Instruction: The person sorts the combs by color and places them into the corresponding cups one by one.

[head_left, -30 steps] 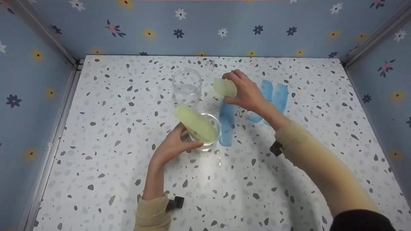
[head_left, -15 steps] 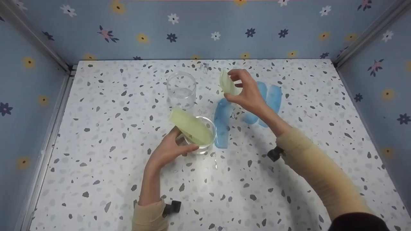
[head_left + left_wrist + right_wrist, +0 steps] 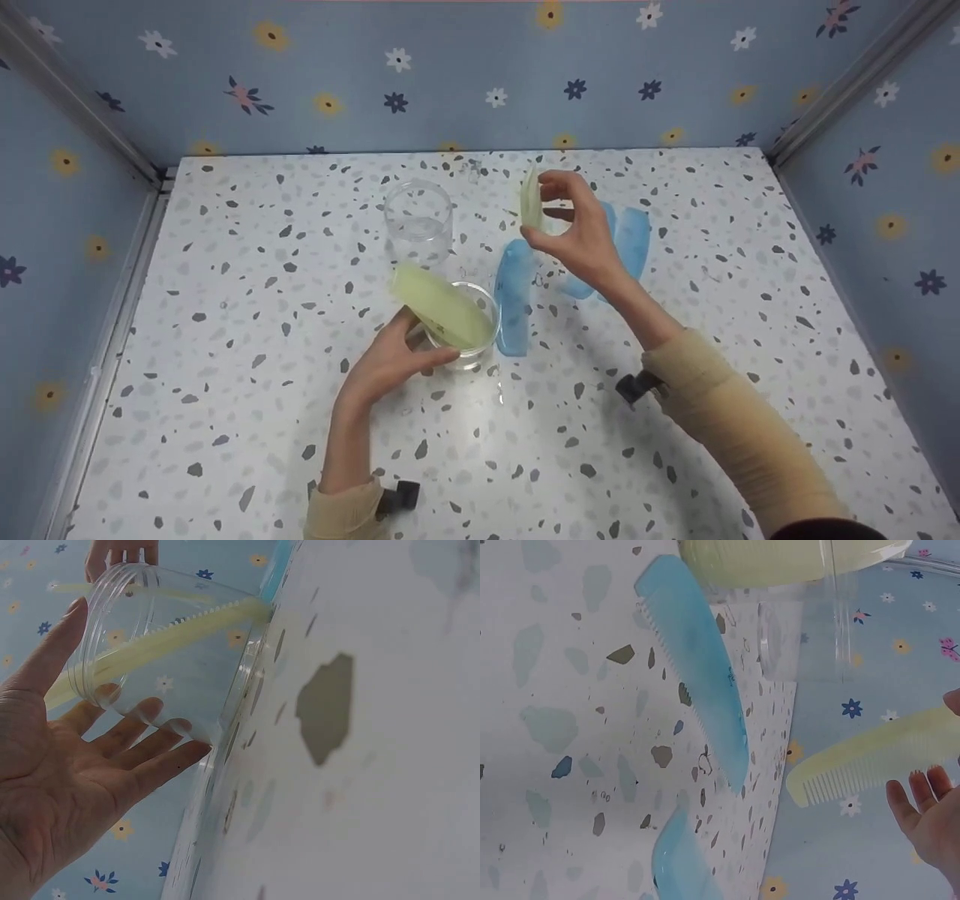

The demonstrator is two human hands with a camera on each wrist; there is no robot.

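Observation:
My left hand grips a clear plastic jar low on the table, thumb on one side and fingers on the other. Inside that jar a pale yellow comb leans, its upper end sticking out past the rim; its teeth show through the wall in the left wrist view. My right hand pinches a second pale yellow comb above the table, seen nearly edge-on from the head. In the right wrist view this comb's teeth face down. Just right of the held jar lies a blue comb.
Another clear jar stands behind the held one. More blue combs lie on the speckled table, partly hidden under the right hand and forearm. Blue flowered panels enclose the back and both sides.
My right hand has turned its yellow comb from showing its broad side to nearly edge-on. The left hand, jar and leaning comb keep their arrangement; the head view has shifted slightly.

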